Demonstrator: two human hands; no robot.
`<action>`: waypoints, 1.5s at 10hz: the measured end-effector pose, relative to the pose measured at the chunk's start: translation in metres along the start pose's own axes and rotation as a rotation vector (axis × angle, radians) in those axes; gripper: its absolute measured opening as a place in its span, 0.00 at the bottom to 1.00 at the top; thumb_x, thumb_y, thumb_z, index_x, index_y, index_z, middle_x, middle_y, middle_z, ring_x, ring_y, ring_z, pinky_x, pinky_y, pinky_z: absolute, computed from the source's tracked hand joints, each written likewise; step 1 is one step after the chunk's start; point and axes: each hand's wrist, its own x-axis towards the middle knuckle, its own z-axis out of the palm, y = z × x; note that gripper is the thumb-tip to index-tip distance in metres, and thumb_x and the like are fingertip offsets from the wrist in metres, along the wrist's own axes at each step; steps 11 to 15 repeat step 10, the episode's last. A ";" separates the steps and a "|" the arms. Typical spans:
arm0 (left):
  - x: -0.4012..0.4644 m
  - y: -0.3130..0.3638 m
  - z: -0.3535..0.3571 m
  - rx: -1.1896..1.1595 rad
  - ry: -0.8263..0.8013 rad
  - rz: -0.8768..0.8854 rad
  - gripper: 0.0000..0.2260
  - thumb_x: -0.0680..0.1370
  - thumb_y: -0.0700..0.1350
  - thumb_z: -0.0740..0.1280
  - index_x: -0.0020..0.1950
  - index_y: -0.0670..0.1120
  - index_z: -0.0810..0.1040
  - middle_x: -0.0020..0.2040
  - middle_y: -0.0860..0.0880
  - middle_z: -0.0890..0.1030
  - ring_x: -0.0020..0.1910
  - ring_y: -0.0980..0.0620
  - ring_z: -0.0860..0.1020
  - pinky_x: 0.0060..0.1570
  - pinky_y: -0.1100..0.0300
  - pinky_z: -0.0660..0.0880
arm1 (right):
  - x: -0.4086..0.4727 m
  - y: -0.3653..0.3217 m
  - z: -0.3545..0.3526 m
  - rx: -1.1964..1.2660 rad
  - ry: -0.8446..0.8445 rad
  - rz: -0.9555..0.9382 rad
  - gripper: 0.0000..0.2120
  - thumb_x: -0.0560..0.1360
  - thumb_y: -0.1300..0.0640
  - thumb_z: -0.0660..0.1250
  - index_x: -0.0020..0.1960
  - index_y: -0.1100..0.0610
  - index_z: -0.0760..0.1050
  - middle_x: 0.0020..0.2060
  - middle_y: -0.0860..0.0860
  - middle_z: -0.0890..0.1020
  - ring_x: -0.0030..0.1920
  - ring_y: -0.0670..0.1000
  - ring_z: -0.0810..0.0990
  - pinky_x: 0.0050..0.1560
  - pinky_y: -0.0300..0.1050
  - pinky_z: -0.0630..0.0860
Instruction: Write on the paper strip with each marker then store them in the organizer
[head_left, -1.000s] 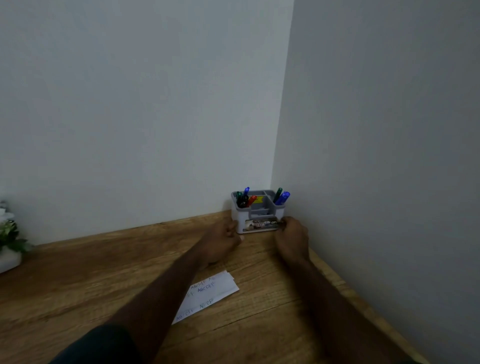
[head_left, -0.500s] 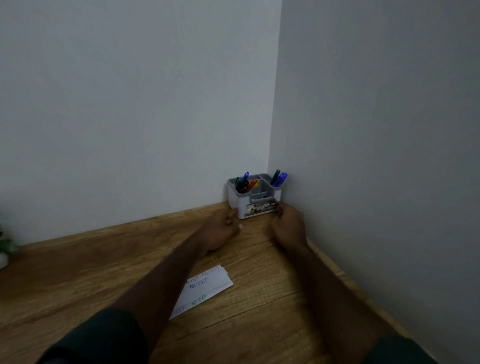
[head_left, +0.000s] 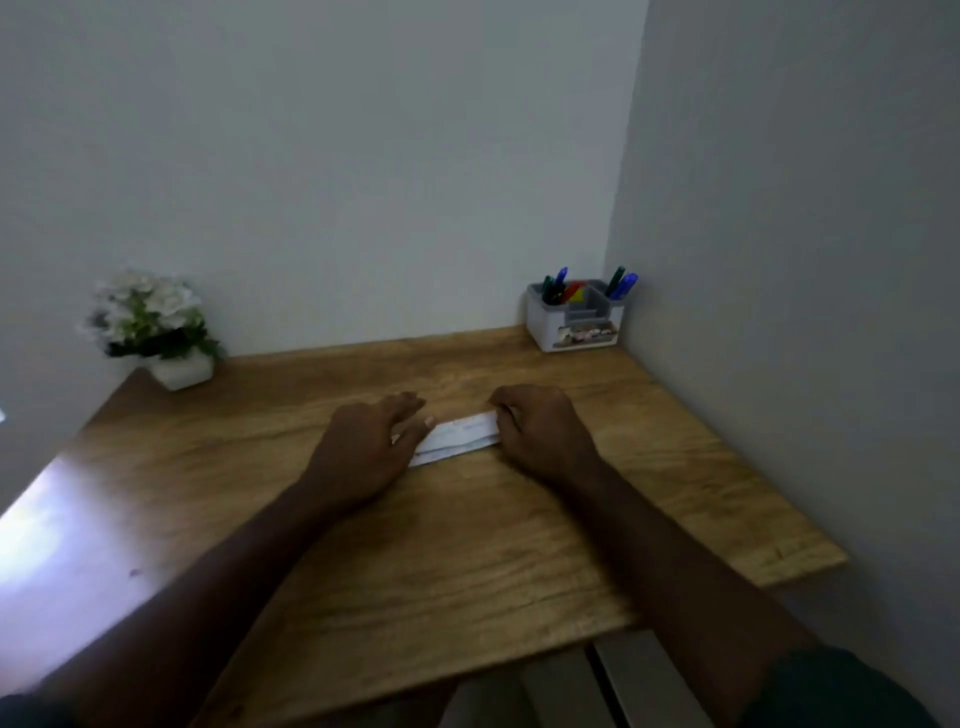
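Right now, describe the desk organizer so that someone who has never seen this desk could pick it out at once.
Find the wooden desk and follow it to its far right corner, where the two walls meet. There stands the small grey and white plastic organizer, apart from both hands. Unlike the white potted flowers at the far left, it is boxy, divided into compartments, with blue and green markers sticking up.

Bare forearms — dark short sleeves (head_left: 852, 686).

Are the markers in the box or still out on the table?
In. The markers stand upright in the organizer in the corner; none lie on the table.
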 end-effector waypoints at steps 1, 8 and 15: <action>-0.033 -0.014 -0.005 0.033 -0.076 -0.067 0.25 0.78 0.61 0.57 0.70 0.50 0.72 0.71 0.51 0.73 0.66 0.48 0.74 0.66 0.54 0.68 | -0.013 -0.013 0.002 -0.036 -0.038 -0.054 0.11 0.74 0.59 0.64 0.53 0.57 0.83 0.47 0.54 0.87 0.45 0.55 0.84 0.50 0.48 0.79; -0.034 -0.022 -0.007 0.064 -0.354 -0.093 0.30 0.80 0.58 0.47 0.79 0.45 0.53 0.79 0.46 0.54 0.78 0.51 0.51 0.76 0.50 0.49 | -0.009 -0.025 0.000 -0.138 -0.274 0.068 0.16 0.79 0.58 0.62 0.64 0.62 0.77 0.62 0.59 0.81 0.59 0.59 0.79 0.63 0.53 0.74; -0.014 -0.029 -0.057 0.185 -0.410 -0.090 0.31 0.82 0.58 0.39 0.75 0.42 0.63 0.75 0.42 0.64 0.75 0.45 0.61 0.72 0.47 0.51 | 0.018 -0.057 -0.042 -0.215 -0.417 0.157 0.24 0.79 0.54 0.54 0.72 0.63 0.70 0.70 0.61 0.74 0.71 0.61 0.72 0.72 0.61 0.64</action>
